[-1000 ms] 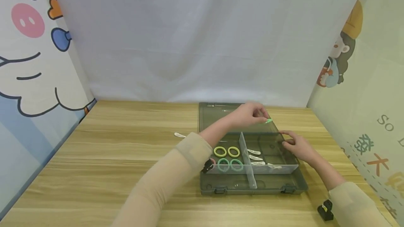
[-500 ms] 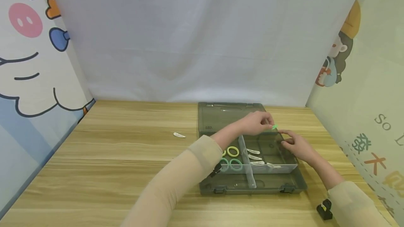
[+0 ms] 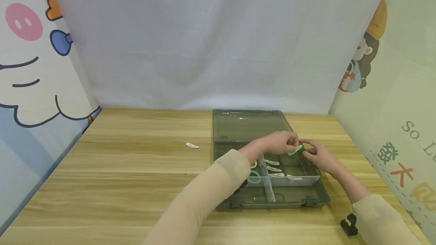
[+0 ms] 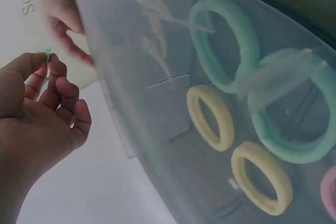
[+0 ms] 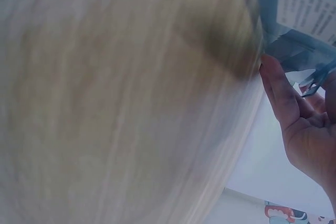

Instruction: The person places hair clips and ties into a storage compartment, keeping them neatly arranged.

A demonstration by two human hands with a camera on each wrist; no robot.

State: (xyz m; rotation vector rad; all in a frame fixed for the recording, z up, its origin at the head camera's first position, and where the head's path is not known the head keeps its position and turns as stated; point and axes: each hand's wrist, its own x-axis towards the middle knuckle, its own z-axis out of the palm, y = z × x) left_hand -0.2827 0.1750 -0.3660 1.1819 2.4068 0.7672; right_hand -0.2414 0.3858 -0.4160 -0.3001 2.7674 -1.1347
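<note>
My left hand [image 3: 280,143] pinches a green snap hair clip [image 3: 295,150] between thumb and fingertips, above the back right compartment of a translucent grey divided box [image 3: 289,197]. At the box's right wall, my right hand [image 3: 321,157] touches the rim, its fingers mostly extended. Several white hair clips [image 3: 273,169] lie in that back right compartment. In the left wrist view, yellow hair ties [image 4: 224,124] and larger green hair ties [image 4: 249,30] show through the clear plastic, with a pink hair tie [image 4: 328,192] partly cut off. My left forearm covers part of the box's left side.
The box's lid [image 3: 252,126] lies folded open toward the white curtain. One white hair clip [image 3: 192,145] is on the wooden table [image 3: 136,169], left of the box. A small black device [image 3: 349,225] sits by my right sleeve.
My left hand has moved right and toward me with the green hair clip, from above the lid to over the back right compartment. The right hand stays at the box's rim.
</note>
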